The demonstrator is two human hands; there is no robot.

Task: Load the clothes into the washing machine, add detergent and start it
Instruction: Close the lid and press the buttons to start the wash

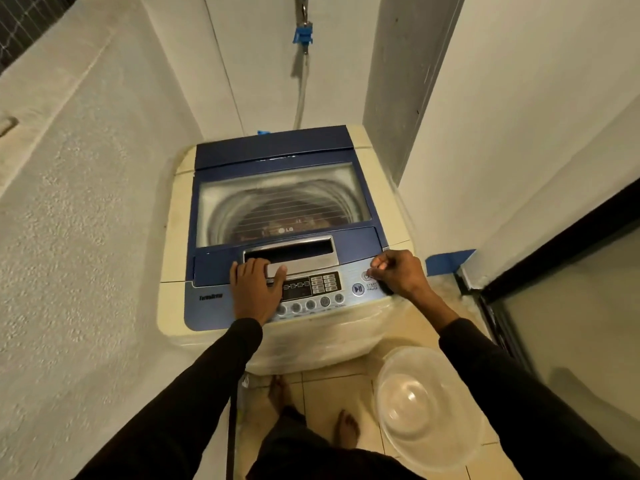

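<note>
A cream top-loading washing machine (176, 237) with a blue lid (277, 147) stands in a narrow alcove, lid closed. Through the lid's window I see the steel drum with dark clothes (277, 223) at the bottom. My left hand (254, 289) lies flat on the control panel (308, 289), fingers straight, touching the silver lid handle. My right hand (398, 271) has its fingers curled, and a fingertip or thumb tip presses the power button at the panel's right end, above the start/pause button (358, 289).
A clear plastic basin (426, 410) sits on the tiled floor at the right, beside my bare feet (280, 393). White walls close in on both sides. A hose with a blue tap fitting (303, 34) hangs behind the machine. A dark-framed glass door (571, 306) is at right.
</note>
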